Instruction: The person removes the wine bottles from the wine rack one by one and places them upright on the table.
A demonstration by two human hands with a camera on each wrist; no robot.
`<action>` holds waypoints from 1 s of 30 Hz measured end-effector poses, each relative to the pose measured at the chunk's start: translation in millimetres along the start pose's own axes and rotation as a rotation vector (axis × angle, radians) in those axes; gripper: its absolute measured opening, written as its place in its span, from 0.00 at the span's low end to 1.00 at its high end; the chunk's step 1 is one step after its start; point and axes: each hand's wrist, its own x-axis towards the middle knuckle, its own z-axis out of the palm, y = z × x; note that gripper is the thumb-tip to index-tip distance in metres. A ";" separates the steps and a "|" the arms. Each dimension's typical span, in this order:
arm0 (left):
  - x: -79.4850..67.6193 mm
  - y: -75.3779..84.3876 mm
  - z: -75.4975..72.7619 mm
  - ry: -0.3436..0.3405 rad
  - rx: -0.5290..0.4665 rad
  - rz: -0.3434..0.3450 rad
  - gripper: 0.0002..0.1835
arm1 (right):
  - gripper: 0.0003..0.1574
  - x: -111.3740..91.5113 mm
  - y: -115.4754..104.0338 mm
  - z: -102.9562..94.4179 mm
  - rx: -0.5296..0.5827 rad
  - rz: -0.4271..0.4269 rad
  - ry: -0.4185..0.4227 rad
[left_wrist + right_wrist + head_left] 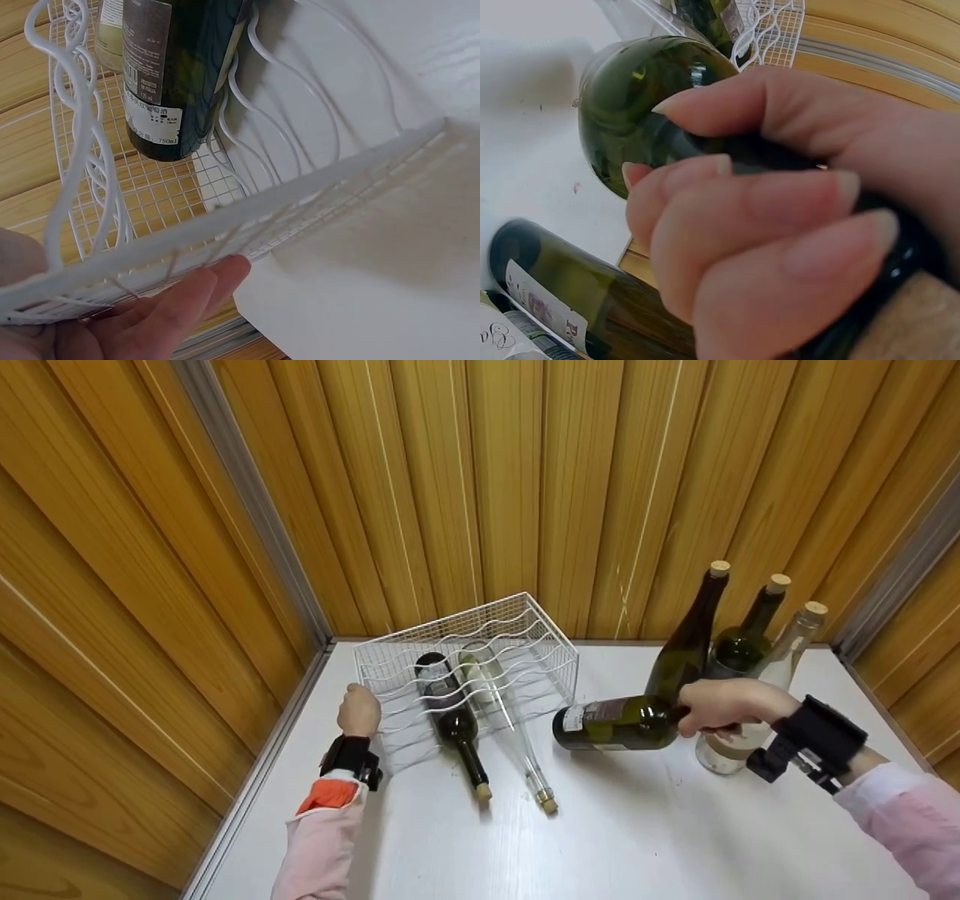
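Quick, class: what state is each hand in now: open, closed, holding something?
Left hand: closed, gripping the white wire rack by its side.
Right hand: closed, holding a tilted green bottle by its neck.

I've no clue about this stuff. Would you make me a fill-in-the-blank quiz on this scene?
1. The right-hand grip holds a green bottle by its ____.
2. The left-hand grip holds the wire rack, whose colour is ____.
3. The rack's lying bottles number ____.
4. The upright bottles number ____.

Missing words: neck; white; two; three.
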 end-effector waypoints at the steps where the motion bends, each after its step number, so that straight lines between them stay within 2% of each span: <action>1: 0.3 0.1 -0.7 -0.007 0.003 -0.001 0.11 | 0.11 -0.3 -0.2 -0.3 0.006 0.002 -0.002; 5: 1.4 2.1 -4.7 -0.006 0.029 0.005 0.10 | 0.11 -1.5 -0.9 -1.0 0.015 0.006 -0.007; 8: 1.4 6.6 -6.7 0.076 0.064 0.042 0.11 | 0.13 -2.6 -1.5 -1.2 0.017 0.007 -0.006; 10: 0.9 12.4 -7.3 0.158 0.095 0.093 0.11 | 0.14 -3.6 -1.9 -1.6 0.018 0.008 -0.006; 13: -1.1 26.8 -7.5 0.284 0.135 0.229 0.11 | 0.15 -5.3 -2.5 -2.3 0.021 0.007 -0.012; 16: -6.4 47.2 -7.1 0.366 0.114 0.436 0.11 | 0.15 -6.8 -3.1 -3.2 0.000 -0.004 -0.014; 18: -12.8 62.9 -5.3 0.375 0.048 0.604 0.13 | 0.16 -7.6 -4.0 -3.6 -0.023 -0.016 -0.012; 21: -28.9 87.3 0.2 0.288 -0.068 0.845 0.17 | 0.16 -8.2 -5.7 -3.9 -0.049 -0.021 -0.008; 24: -50.4 109.3 7.9 0.133 -0.089 1.026 0.21 | 0.13 -8.2 -8.2 -3.7 -0.053 -0.014 -0.010; 27: -70.7 124.9 17.0 -0.011 -0.026 1.125 0.27 | 0.10 -8.0 -10.8 -3.5 -0.041 -0.010 -0.018; 30: -84.5 135.4 27.2 -0.119 0.026 1.176 0.32 | 0.07 -8.5 -12.8 -3.9 -0.041 -0.010 -0.031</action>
